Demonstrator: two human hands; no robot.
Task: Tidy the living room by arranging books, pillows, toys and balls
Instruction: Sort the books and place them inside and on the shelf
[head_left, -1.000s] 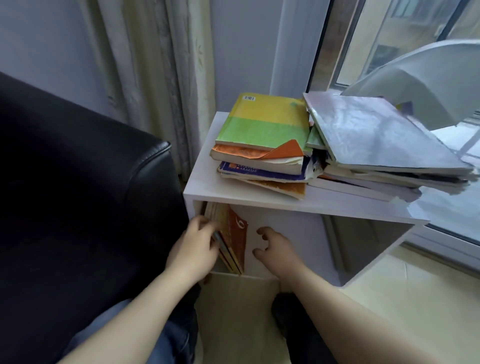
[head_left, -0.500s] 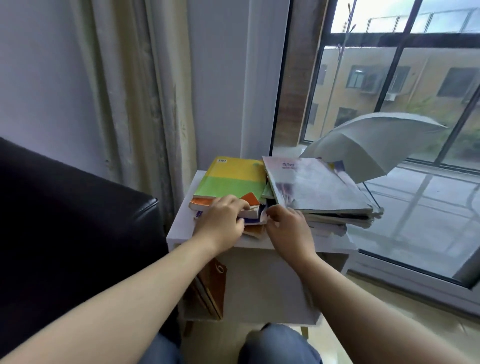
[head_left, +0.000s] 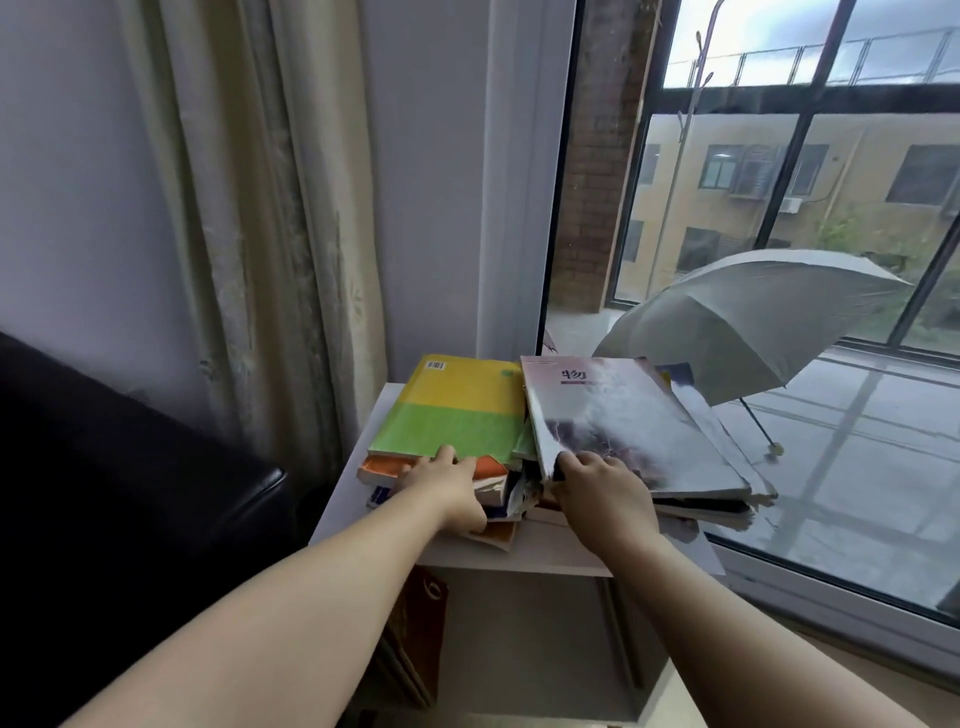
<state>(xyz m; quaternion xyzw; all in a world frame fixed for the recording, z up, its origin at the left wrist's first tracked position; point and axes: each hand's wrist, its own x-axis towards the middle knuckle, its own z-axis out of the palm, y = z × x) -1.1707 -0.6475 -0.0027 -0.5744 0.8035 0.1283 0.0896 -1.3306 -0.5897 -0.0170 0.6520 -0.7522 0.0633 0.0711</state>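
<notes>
Left hand grips the yellow-green book's stack edge. Right hand pinches the grey book. Brown books stand inside the white cabinet

— What sort of place is this?

— A home, a living room by the look of it. A black leather sofa arm sits at the left, with long cream fabric curtains hanging beside it.

— Anything else?

— A small white bench carries two untidy piles of paperback books. Behind it, a tall dark-framed glass window looks onto an open grey umbrella and a yellowish apartment building.
</notes>
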